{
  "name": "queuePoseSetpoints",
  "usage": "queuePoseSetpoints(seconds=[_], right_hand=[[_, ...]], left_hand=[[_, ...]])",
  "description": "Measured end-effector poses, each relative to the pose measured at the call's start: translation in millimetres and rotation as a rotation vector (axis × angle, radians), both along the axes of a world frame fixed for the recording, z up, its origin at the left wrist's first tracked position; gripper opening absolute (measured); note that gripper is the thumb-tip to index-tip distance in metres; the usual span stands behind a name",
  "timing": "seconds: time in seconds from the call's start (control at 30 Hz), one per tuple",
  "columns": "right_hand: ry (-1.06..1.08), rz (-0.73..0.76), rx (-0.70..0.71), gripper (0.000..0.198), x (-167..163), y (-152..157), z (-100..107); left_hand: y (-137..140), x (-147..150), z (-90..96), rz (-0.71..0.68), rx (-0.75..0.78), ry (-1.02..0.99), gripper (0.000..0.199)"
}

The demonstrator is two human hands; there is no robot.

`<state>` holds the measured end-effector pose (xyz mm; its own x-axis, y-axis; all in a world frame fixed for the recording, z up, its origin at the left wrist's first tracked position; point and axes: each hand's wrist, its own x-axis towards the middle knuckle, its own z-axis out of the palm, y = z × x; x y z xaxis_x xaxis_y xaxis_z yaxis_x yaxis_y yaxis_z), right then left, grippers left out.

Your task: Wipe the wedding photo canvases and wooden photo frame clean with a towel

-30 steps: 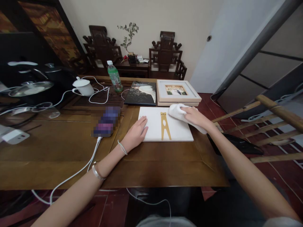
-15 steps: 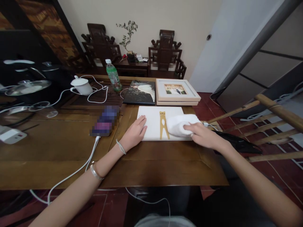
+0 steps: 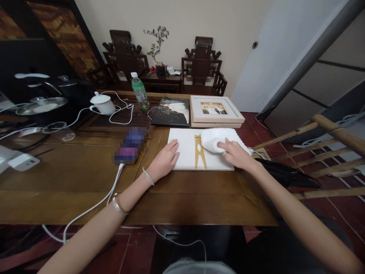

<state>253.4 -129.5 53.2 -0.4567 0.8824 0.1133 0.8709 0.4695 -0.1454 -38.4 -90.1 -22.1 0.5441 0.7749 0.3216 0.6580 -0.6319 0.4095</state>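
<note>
A flat white panel (image 3: 182, 152) with a golden, long-legged cat figure (image 3: 198, 154) lies on the wooden table (image 3: 182, 190). My left hand (image 3: 167, 160) rests flat on the panel's left edge, fingers stretched out and holding nothing. A fluffy white cloth (image 3: 212, 137) is bunched in my right hand (image 3: 236, 152), which presses it on the right part of the panel. The cloth covers some of the panel's surface there and reaches the cat figure's upper right side.
Behind the panel lie a black photo board (image 3: 171, 111) and stacked picture frames (image 3: 216, 110). A green-labelled bottle (image 3: 140, 93), a lidded white cup (image 3: 102, 103), a phone (image 3: 129, 146) on a white cable and a clear plastic cup (image 3: 61, 131) stand or lie leftward. A wooden chair (image 3: 336, 133) is at right.
My right hand has moved the cloth away from me, toward the panel's far edge. My left hand stays on the left edge. The whole view has shifted slightly.
</note>
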Motion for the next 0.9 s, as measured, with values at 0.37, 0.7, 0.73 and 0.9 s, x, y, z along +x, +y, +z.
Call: queuePoseSetpoints(seconds=[0.37, 0.7, 0.73, 0.9], right_hand=[[0.095, -0.057, -0.247, 0.035, 26.7, -56.9, 18.8], [0.15, -0.045, -0.059, 0.045, -50.4, 25.6, -8.9], [0.104, -0.01, -0.052, 0.049, -60.2, 23.6, -11.5], [-0.057, 0.133, -0.057, 0.052, -83.9, -15.0, -16.3]], left_hand=[[-1.1, 2.1, -0.2, 0.014, 0.008, 0.009, 0.045], [-0.7, 1.1, 0.4, 0.011, -0.008, -0.012, 0.045], [-0.6, 1.1, 0.2, 0.01, -0.007, -0.018, 0.045], [0.7, 0.6, -1.9, -0.002, 0.01, -0.029, 0.044]])
